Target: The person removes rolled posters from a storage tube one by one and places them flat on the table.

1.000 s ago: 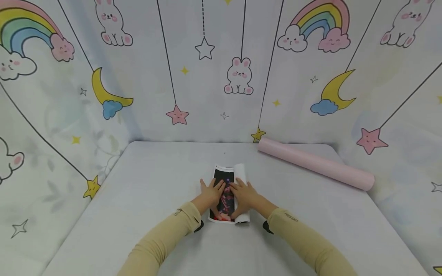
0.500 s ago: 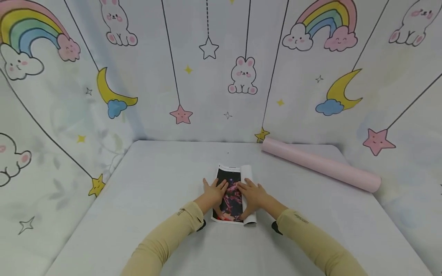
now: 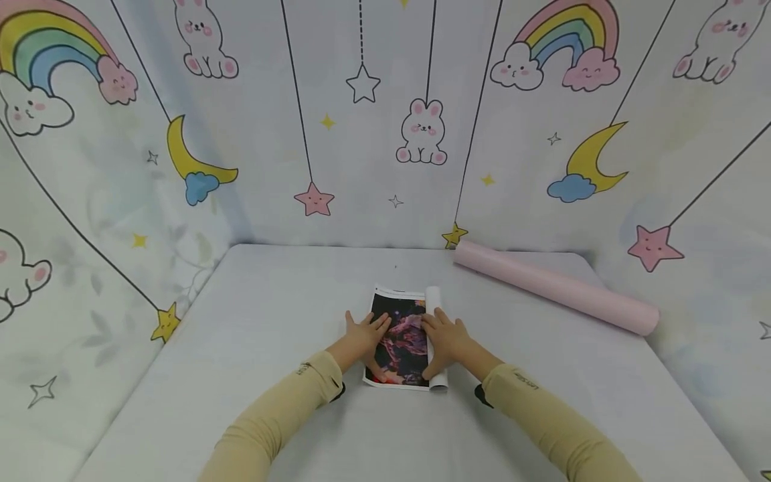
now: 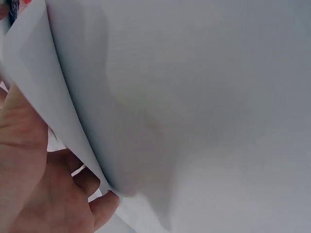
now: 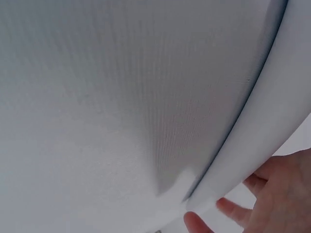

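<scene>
A partly unrolled poster (image 3: 405,345) with a dark, pink and purple picture and a white border lies at the middle of the table. My left hand (image 3: 361,340) rests with spread fingers on its left edge. In the left wrist view that edge (image 4: 41,63) curls up beside the hand. At the right side the poster stays rolled into a white tube (image 3: 433,296). My right hand (image 3: 448,340) lies over this tube, fingers spread, fingertips touching the printed side. The right wrist view shows the tube (image 5: 243,141) next to the fingers and palm.
A long pink roll (image 3: 554,284) lies slantwise at the back right of the white table (image 3: 259,301). Behind and beside the table hang pale curtains (image 3: 259,120) printed with rabbits, stars, moons and rainbows.
The right hand has moved right with the rolled tube, and a wider strip of the printed picture shows. The left hand stays on the left edge. The view has shifted slightly.
</scene>
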### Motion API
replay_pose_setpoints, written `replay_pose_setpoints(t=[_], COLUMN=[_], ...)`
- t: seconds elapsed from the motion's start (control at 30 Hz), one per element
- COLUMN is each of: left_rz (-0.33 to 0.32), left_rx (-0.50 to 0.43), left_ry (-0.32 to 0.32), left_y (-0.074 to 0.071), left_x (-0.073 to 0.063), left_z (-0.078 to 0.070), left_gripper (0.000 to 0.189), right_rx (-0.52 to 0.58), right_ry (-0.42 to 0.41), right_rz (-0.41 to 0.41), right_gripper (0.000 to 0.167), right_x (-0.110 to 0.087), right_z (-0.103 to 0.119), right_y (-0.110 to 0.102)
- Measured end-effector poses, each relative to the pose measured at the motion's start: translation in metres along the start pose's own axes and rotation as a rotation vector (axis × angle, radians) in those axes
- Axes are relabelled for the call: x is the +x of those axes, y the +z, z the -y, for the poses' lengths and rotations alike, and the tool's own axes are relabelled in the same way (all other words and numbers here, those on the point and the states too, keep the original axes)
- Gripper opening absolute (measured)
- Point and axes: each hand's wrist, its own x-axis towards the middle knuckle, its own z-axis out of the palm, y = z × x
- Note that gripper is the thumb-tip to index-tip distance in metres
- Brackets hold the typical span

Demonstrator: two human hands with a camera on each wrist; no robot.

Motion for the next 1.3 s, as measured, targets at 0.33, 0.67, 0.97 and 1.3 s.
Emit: replay_pose_setpoints(t=[0.33,0.67,0.97,1.3], left_rz=[-0.013,-0.01,-0.017,-0.026], left_rx=[-0.032,-0.051,-0.058,-0.072], left_ry=[0.003,0.023,0.027,0.025], left_y=[0.009,0.016,0.018,0.018], left_x=[-0.005,-0.009,-0.006,-0.007], left_z=[0.018,0.031,0.033,0.033], left_gripper=[0.126,0.124,0.124,0.124], right_rx=[-0.015,0.074,0.065,0.078], right_ry=[0.036,0.021,0.05,0.1], right_rz=[-0.005,-0.043,-0.06,-0.049], right_gripper=[0.116,0.104,0.102,0.107], right_x=[0.003,-0.005,-0.012,-0.018], right_z=[-0.006,-0.027,-0.035,-0.041], right_y=[0.002,0.013,0.011,0.01])
